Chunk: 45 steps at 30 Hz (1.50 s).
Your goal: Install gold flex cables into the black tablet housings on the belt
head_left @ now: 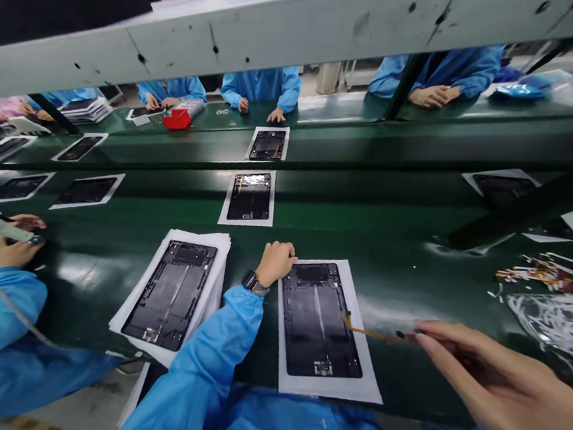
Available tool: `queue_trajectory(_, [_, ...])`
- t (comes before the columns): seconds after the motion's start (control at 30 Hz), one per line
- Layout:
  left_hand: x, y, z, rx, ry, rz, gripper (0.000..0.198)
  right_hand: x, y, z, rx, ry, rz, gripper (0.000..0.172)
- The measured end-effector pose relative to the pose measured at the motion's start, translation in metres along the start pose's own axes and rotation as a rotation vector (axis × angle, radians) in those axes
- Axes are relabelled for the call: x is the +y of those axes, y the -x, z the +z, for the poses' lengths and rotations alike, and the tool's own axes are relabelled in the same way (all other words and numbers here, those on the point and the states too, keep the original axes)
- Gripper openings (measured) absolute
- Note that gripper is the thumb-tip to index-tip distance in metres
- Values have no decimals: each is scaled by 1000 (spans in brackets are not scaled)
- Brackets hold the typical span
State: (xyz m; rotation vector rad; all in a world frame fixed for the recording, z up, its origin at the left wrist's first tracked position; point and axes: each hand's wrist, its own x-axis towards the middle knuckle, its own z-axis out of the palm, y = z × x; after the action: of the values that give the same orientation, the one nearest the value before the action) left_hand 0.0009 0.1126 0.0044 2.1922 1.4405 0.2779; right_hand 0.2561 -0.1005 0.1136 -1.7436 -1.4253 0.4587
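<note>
A long dark-green conveyor belt (397,279) fills the view, and a scuffed pale-grey metal beam (270,32) crosses above it. Blue-sleeved co-workers are lined along the belt's far edge, and the hands of another co-worker (13,249) are seen at its near edge, to the left. A stack of white sheets (170,295) topped by a black rectangular device housing lies on the belt, to the left of a second black rectangular device housing (316,323), which is laid on a white sheet at the belt's near edge. A crumpled clear plastic bag (562,331) and a heap of thin amber ribbon cables (555,275) lie on the belt further right. The person's left hand (275,263) is curled on the sheet's top edge; whether anything is gripped cannot be told. A thin amber ribbon strip (377,333) is pinched closed between the fingertips (427,336) of the person's right hand (496,374), its far end touching the second housing.
</note>
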Motion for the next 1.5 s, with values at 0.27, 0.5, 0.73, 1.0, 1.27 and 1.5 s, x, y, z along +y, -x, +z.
queue_trajectory(0.27, [5,36,-23,169,193,-42,20,-30,-63,75,-597,-100,-133,26])
queue_trajectory(0.5, [23,121,12,72,589,65,54,-19,-114,145,-766,-233,-9,22])
queue_trajectory(0.73, [9,142,33,382,-91,138,30,-8,-121,204,-877,57,-161,12])
queue_trajectory(1.0, [11,140,26,320,-259,226,22,-11,-129,231,-954,171,-148,4])
queue_trajectory(1.27, [11,143,36,348,-232,226,20,-9,-129,230,-938,246,-237,9])
queue_trajectory(1.5, [3,143,48,427,-82,294,21,-3,-126,227,-925,282,-322,13])
